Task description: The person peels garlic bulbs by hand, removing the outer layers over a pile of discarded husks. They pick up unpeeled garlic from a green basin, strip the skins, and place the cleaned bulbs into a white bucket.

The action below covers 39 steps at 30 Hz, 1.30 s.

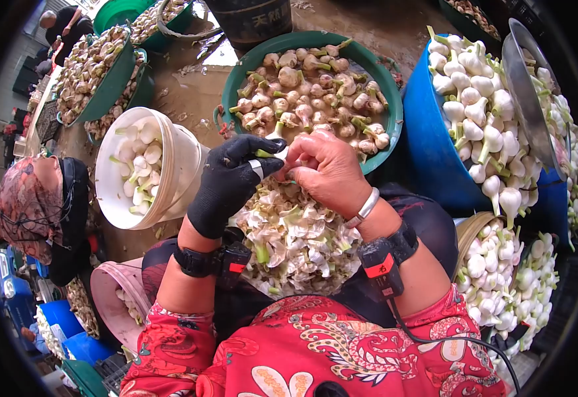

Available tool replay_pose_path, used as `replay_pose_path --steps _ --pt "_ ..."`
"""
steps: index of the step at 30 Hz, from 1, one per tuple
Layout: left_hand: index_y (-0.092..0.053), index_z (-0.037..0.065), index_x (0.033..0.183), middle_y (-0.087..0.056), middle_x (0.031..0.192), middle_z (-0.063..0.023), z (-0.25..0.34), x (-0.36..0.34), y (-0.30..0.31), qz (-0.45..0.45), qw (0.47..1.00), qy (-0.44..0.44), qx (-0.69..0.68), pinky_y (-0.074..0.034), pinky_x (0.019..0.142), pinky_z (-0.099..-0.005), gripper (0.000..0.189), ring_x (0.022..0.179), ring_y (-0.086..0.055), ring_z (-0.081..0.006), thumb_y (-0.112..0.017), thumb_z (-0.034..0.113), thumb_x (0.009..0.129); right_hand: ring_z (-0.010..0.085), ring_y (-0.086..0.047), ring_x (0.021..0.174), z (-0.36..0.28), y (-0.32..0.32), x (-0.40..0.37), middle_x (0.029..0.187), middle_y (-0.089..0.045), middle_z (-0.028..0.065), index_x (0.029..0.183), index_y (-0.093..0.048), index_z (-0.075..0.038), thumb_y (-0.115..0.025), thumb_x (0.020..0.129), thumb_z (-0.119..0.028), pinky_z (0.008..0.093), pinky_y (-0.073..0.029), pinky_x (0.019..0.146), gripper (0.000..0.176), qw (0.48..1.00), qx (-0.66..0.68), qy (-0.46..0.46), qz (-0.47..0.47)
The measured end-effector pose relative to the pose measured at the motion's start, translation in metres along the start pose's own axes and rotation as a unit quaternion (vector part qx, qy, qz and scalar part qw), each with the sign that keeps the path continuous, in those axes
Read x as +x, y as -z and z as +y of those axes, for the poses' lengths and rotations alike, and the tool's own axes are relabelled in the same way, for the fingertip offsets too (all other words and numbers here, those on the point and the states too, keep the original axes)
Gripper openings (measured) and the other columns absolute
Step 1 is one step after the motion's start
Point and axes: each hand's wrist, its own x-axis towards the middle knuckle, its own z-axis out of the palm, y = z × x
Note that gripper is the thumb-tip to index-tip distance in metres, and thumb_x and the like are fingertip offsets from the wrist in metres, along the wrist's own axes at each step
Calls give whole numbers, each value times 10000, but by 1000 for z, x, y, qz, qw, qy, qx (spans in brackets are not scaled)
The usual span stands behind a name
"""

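Note:
My left hand (221, 182), in a black glove with a pale band on one finger, is closed around a garlic bulb (277, 155). Its green-white stem end shows between the fingers, while most of the bulb is hidden. Against the same bulb, the bare fingers of my right hand (329, 171) are pinched together. Just below both hands lies a heap of papery garlic skins (295, 245) on my lap. Beyond them stands a round green tub (396, 126) of brownish water, full of unpeeled garlic bulbs (302, 86).
At left, a white bucket (107, 175) holds clean white bulbs; a pinkish bucket (107, 291) stands nearer. A large blue barrel (428, 159) heaped with garlic is at right. Green baskets (114, 86) fill the back left. Another person (28, 205) sits at left; a cable (448, 339) hangs from my right wrist.

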Motion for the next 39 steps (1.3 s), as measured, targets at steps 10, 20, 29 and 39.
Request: replay_pose_path --steps 10,20,29,39 --pt "-625 -12 1000 -611 754 -59 -16 2 21 101 988 28 -111 -485 609 -252 201 663 -593 -123 -627 118 847 352 -562 705 4 -5 -13 759 -541 155 761 -503 -37 -534 695 -115 444 -468 664 107 980 -168 90 -54" --pt "-586 -13 1108 -631 958 -89 -16 -6 34 136 980 -103 107 -499 778 -290 258 862 -619 -185 -554 98 877 125 -486 494 40 28 0 522 -494 30 603 -492 -59 -584 674 -21 288 -390 462 122 967 -20 -136 214" --pt "-631 -3 1032 -643 985 -60 29 -62 103 223 971 -40 71 -449 845 -273 203 912 -584 -135 -558 3 844 131 -607 662 -1 10 -12 703 -617 37 821 -679 -16 -550 739 -40 257 -476 613 155 916 37 -163 -365" --pt "-640 -3 1018 -657 908 -116 54 -214 237 313 858 129 387 -471 809 -311 243 857 -619 -224 -637 61 783 71 -560 655 -4 55 10 799 -613 12 1020 -590 -49 -520 840 -78 196 -413 565 195 927 287 -233 72"
